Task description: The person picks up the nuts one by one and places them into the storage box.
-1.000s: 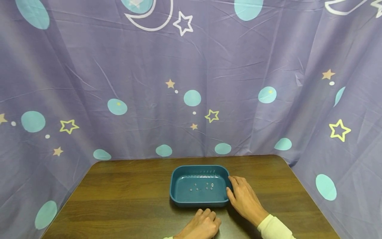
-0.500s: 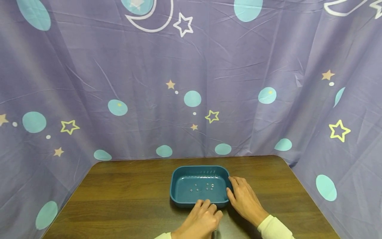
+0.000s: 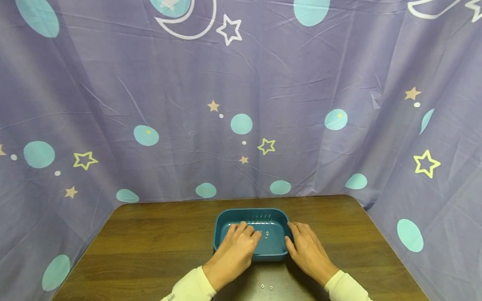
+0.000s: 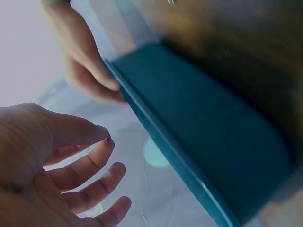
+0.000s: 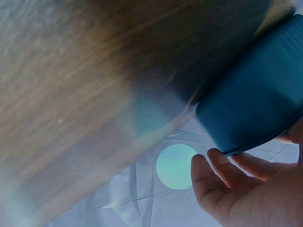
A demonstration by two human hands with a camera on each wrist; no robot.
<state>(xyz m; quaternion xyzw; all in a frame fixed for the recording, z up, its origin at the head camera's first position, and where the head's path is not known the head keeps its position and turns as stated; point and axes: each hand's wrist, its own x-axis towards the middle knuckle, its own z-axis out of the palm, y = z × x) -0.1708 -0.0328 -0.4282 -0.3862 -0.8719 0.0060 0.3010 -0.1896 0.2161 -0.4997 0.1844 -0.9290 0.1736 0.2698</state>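
Note:
A teal rectangular tray [image 3: 269,256] sits on the table, with several small shiny nuts [image 3: 267,233] inside. My left hand [image 3: 236,246] is over the tray's left half, hiding part of its inside. In the left wrist view, the left thumb and index finger pinch a tiny dark piece that looks like a nut [image 4: 108,138]; the other fingers are loosely bent. My right hand [image 3: 309,250] grips the tray's right rim, its fingertips [image 5: 215,153] right at the edge in the right wrist view. Two more nuts [image 3: 262,286] lie on the table in front of the tray.
The brown wooden table [image 3: 158,242] extends to both sides of the tray. A purple curtain [image 3: 180,167] with stars and dots hangs behind and beside it.
My left hand has moved from in front of the tray forward to over its left half, uncovering two nuts on the table. The right hand and the tray have stayed in place.

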